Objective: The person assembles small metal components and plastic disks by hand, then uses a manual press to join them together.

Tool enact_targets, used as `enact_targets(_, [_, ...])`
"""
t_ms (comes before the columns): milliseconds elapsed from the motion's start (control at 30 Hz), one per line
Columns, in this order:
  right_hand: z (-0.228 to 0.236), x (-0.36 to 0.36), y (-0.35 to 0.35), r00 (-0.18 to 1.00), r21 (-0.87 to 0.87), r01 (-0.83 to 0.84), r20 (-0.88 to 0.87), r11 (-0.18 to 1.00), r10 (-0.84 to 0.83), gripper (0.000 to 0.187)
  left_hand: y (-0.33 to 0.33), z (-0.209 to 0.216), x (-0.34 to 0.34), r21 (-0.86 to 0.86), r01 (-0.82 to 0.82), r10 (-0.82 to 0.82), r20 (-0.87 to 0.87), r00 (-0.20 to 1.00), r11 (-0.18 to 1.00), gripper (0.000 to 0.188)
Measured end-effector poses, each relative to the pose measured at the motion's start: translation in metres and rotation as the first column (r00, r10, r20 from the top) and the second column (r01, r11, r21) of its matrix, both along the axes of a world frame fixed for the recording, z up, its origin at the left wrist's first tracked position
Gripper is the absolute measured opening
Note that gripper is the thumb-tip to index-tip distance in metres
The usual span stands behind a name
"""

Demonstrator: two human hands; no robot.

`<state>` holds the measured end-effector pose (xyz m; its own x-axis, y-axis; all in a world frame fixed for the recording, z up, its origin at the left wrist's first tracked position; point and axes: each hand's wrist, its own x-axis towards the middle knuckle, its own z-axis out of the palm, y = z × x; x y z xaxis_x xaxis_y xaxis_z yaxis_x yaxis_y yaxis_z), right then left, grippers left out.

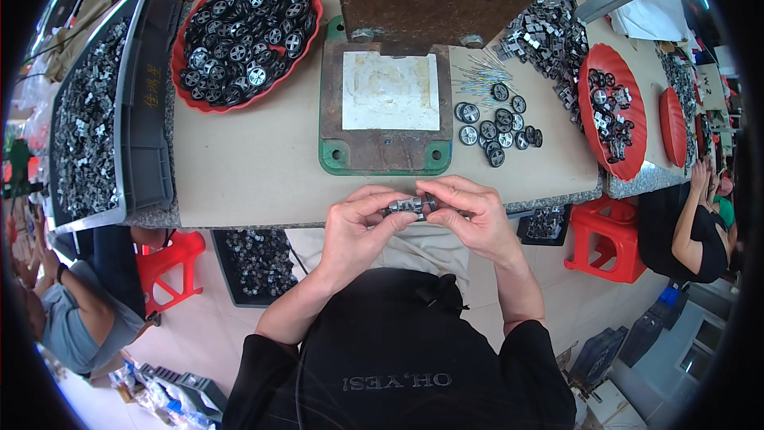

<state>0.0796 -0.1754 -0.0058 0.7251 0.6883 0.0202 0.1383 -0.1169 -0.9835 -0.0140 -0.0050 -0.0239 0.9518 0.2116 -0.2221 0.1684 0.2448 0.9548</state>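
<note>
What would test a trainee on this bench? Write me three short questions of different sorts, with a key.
1. Multiple choice: the thin metal rods lie A) left of the white square, B) right of it, C) on it.
2. True or false: the large red dish on the left holds wheels.
3. Short answer: which hand is nearer the loose wheels on the table?

Key: 1 B; 2 true; 3 the right hand.

Red stools [609, 221], seemingly tiled floor [213, 330]
</note>
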Motion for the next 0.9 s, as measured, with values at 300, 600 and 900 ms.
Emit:
enact_targets(300, [0.002, -0.002, -0.003, 0.988, -0.123, 0.009, -0.152, 0.992, -0.027, 0.030, 0.001, 0.001, 0.001, 0.150, 0.069, -0.075, 0.033, 0.997, 0.986, 0.020])
enact_targets(600, [-0.005, -0.005, -0.005, 0.976, -0.105, 0.030, -0.213, 0.994, -0.052, 0.029, 0.001, 0.005, -0.001, 0.317, 0.071, -0.098, 0.070, 0.993, 0.946, 0.019])
enact_targets(900, [0.002, -0.001, -0.005, 0.999, -0.028, 0.039, 0.014, 0.999, -0.038, 0.026, -0.003, 0.001, 0.001, 0.094, -0.028, 0.020, 0.089, 0.996, 0.995, 0.023])
